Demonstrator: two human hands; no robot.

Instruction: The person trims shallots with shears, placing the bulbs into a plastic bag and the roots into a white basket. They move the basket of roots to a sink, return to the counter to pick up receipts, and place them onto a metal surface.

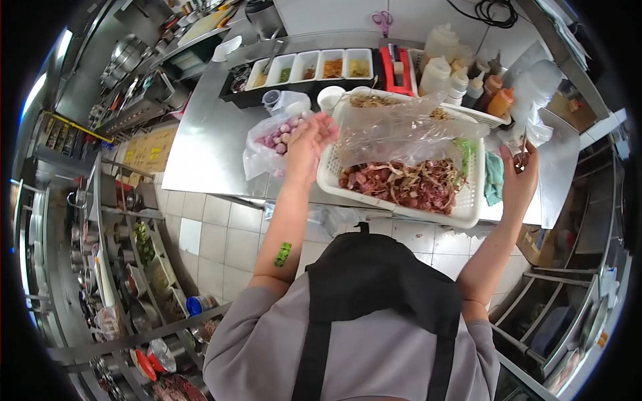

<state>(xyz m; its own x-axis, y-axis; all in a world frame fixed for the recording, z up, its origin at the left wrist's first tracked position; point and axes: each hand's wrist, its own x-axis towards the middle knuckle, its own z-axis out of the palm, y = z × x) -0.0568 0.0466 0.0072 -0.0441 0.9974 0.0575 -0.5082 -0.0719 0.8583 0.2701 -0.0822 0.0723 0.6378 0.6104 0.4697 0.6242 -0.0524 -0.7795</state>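
Observation:
My left hand [309,146] is over the gap between a clear plastic bag of peeled shallots [277,142] and a white plastic basket [473,194]. Its fingers are loosely curled and apart, with nothing visible in them. At the right, my right hand [521,175] is closed around a small knife [524,137], its thin blade pointing away from me; the handle is mostly hidden. A green cloth [493,179] lies beside that hand. The basket holds reddish skins and dry root trimmings [408,184], partly covered by a crumpled clear plastic bag [401,134].
Behind the basket stand a black holder with white ingredient tubs [307,65], a red tray [396,70] and several squeeze bottles [436,75]. The steel table [197,144] ends close to my body. Shelves with pans and food [144,267] stand at left.

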